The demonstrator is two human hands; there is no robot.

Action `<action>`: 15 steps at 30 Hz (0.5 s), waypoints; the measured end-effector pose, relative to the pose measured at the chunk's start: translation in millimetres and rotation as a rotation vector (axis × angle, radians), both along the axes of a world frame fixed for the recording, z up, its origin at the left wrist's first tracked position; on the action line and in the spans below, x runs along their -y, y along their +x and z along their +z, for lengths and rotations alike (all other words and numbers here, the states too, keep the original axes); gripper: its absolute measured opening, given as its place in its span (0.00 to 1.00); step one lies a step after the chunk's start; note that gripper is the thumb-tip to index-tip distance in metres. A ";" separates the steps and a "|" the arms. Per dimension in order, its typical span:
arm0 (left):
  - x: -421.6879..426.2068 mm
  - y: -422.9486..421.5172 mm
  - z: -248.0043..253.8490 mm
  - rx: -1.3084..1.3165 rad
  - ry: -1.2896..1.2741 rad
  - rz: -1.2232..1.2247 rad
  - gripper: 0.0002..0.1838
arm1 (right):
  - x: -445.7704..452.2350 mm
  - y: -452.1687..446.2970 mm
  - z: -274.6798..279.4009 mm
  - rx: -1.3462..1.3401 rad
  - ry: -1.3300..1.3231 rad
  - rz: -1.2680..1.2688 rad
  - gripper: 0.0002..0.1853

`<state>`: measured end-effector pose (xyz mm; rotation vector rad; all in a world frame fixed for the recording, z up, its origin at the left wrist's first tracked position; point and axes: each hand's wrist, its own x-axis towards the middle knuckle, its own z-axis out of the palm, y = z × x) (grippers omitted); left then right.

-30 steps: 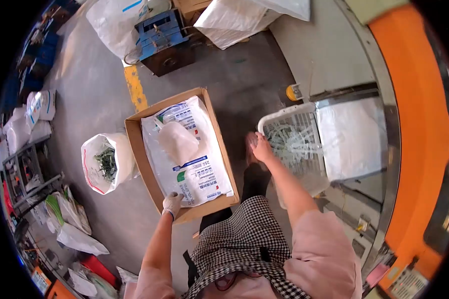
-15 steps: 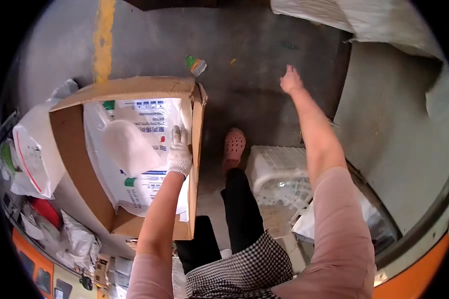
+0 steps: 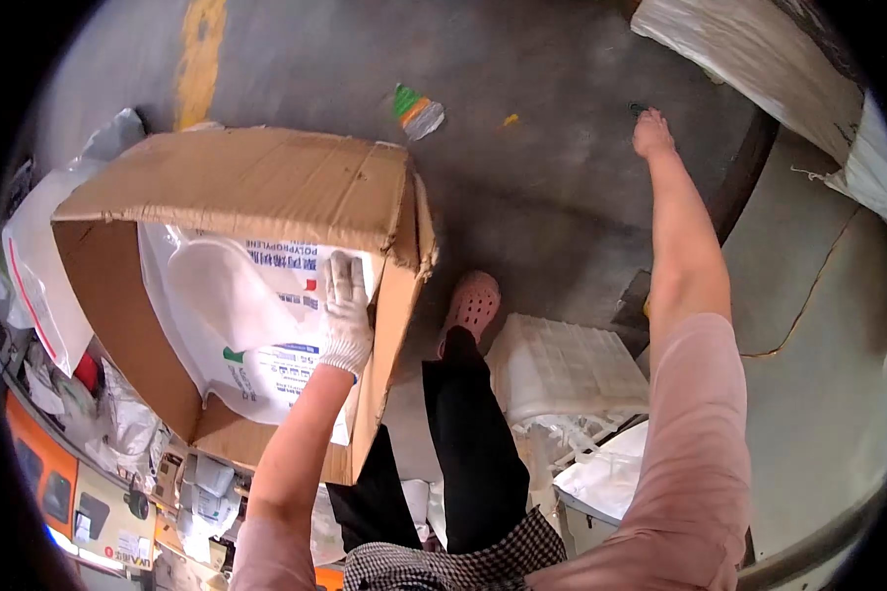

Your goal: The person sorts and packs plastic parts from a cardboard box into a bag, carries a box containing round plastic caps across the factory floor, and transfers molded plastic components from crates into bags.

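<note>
My left hand (image 3: 347, 320), in a white glove with greyed fingertips, lies inside a cardboard box (image 3: 256, 182) along its right wall. Its fingers stretch flat over a white printed plastic bag (image 3: 271, 379); the thumb is hidden. A white plastic scoop (image 3: 225, 291) rests on the bag, left of that hand. The box appears tilted, its opening facing me. Bare and held far out to the right, my right hand (image 3: 652, 135) is above the floor with its fingers loosely apart. A small dark scrap (image 3: 639, 106) shows on the floor beside its fingertips.
A green, orange and silver wrapper (image 3: 419, 111) lies on the grey floor beyond the box. A translucent plastic crate (image 3: 567, 369) stands right of my pink clog (image 3: 473, 305). White sacks (image 3: 759, 69) are at upper right, clear plastic bags (image 3: 49, 256) at left.
My right hand has moved further right and outward. The box looks more tilted, showing more of its far outer side, with my left hand still inside against the bag. The view has shifted.
</note>
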<state>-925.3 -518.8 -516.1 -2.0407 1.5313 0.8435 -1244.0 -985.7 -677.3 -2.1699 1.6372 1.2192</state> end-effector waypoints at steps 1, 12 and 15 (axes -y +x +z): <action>12.8 -1.2 12.7 0.019 0.062 -0.039 0.42 | -10.2 12.0 27.3 0.053 0.027 -0.042 0.21; 37.6 2.3 34.1 -0.135 0.125 0.151 0.34 | -257.9 97.2 244.2 1.207 -0.364 -0.637 0.09; 18.8 -0.7 38.6 -0.261 0.094 0.183 0.36 | -335.3 120.4 305.7 1.303 -0.212 -0.833 0.14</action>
